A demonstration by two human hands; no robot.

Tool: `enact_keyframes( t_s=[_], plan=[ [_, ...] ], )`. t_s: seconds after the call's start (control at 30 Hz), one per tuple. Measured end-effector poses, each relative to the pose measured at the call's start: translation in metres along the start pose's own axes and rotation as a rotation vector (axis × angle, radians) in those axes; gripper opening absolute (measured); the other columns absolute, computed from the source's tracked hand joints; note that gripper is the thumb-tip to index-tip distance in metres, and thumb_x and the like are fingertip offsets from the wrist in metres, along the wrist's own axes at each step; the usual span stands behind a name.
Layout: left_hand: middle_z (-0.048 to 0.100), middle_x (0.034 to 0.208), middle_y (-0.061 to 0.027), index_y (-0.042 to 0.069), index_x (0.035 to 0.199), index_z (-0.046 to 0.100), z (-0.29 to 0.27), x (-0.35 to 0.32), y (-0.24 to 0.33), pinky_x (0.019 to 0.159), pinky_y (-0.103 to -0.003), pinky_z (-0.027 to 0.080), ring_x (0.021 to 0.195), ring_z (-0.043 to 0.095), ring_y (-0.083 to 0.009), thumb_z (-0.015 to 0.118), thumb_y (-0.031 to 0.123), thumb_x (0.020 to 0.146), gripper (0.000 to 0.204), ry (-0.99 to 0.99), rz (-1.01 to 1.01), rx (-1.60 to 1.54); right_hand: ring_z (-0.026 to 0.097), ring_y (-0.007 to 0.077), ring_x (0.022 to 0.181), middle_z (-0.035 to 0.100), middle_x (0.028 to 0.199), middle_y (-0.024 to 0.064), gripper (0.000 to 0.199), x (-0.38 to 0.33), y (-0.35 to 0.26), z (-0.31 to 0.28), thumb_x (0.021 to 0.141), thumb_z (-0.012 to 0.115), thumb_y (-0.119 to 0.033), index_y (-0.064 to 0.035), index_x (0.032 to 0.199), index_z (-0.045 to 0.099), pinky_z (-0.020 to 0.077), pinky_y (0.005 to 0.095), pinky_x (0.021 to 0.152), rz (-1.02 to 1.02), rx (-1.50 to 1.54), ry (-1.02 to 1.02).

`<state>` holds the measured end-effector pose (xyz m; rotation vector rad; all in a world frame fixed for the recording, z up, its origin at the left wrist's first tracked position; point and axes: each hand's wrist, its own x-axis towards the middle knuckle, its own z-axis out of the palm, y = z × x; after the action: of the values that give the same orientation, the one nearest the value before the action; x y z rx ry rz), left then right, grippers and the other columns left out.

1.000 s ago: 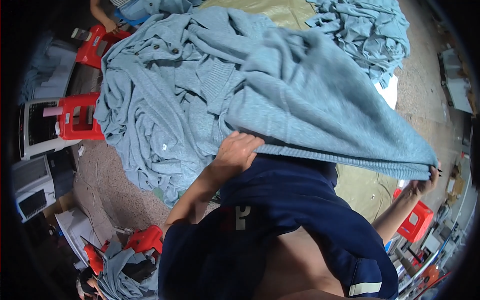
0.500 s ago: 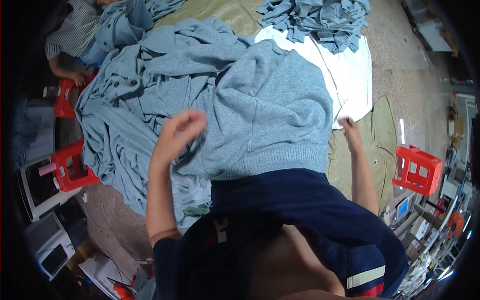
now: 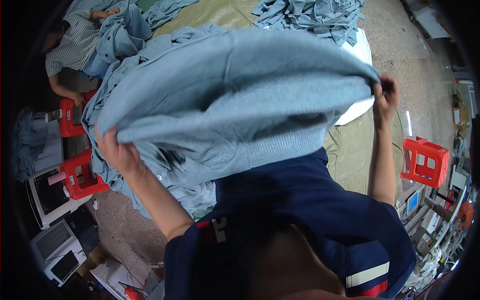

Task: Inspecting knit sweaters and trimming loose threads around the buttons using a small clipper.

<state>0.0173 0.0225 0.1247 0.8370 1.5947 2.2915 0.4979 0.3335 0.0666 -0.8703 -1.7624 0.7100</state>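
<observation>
A light blue-grey knit garment [image 3: 285,95] is stretched in the air across my lap, blurred by motion, its middle bowed away from me. My left hand [image 3: 120,152] grips its near-left end; my right hand [image 3: 387,100] pinches its far-right corner. Beneath it, a ribbed hem [image 3: 285,150] lies across my thighs; whether it belongs to the same garment I cannot tell. A heap of like blue-grey knitwear [image 3: 197,34] spreads to the left, mostly hidden behind the raised cloth.
Beyond, a pile of blue-grey knit pieces [image 3: 312,20] sits on a white cloth [image 3: 362,50]. A tan sheet [image 3: 357,155] covers the floor. Red plastic stools stand right [image 3: 425,161] and left [image 3: 82,175]. At upper left, a person in a striped top [image 3: 75,37] handles similar knitwear.
Both hands, empty and lower before, have taken hold of the knit garment and spread apart. The cloth that lay over my lap has been lifted and pulled wide.
</observation>
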Motion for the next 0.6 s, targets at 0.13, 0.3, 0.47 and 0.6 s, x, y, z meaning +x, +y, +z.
enact_keyframes(
  t_s=[0.13, 0.3, 0.47, 0.6],
  plan=[
    [0.062, 0.107, -0.0102, -0.001, 0.113, 0.057, -0.13, -0.051, -0.055, 0.09, -0.034, 0.048, 0.101, 0.061, -0.0206, 0.054, -0.001, 0.084, 0.029, 0.234, -0.409, 0.473, 0.056, 0.0192, 0.083, 0.05, 0.087, 0.0082, 0.027, -0.07, -0.003, -0.002, 0.068, 0.056, 0.012, -0.0013, 0.091, 0.053, 0.0462, 0.0301, 0.073, 0.061, -0.167, -0.592],
    [0.058, 0.119, -0.0175, 0.002, 0.124, 0.053, -0.111, -0.098, -0.08, 0.096, -0.035, 0.042, 0.113, 0.055, -0.0323, 0.059, -0.001, 0.073, 0.051, -0.152, -0.258, 1.401, 0.056, 0.017, 0.082, 0.055, 0.087, 0.0065, 0.022, -0.094, 0.011, -0.003, 0.067, 0.049, 0.01, 0.0008, 0.086, 0.057, 0.0449, 0.0277, 0.07, 0.465, -0.073, -0.785],
    [0.067, 0.108, -0.0086, 0.0, 0.113, 0.063, 0.055, -0.073, -0.067, 0.093, -0.03, 0.045, 0.103, 0.061, -0.0177, 0.057, 0.002, 0.087, 0.027, -0.394, -0.223, 0.634, 0.047, 0.0076, 0.069, 0.055, 0.082, 0.0017, 0.016, -0.05, 0.014, 0.026, 0.074, 0.047, 0.009, 0.0002, 0.084, 0.056, 0.0354, 0.0216, 0.058, 0.188, -0.041, -0.362],
    [0.066, 0.11, -0.0133, -0.004, 0.123, 0.056, 0.147, -0.084, -0.122, 0.086, -0.029, 0.05, 0.099, 0.062, -0.0181, 0.067, 0.02, 0.089, 0.043, -0.528, -0.485, 0.508, 0.052, 0.0109, 0.08, 0.054, 0.09, 0.0048, 0.016, -0.002, -0.036, 0.096, 0.077, 0.051, 0.009, -0.0003, 0.088, 0.058, 0.0403, 0.0221, 0.066, -0.043, 0.058, -0.519]
  ],
)
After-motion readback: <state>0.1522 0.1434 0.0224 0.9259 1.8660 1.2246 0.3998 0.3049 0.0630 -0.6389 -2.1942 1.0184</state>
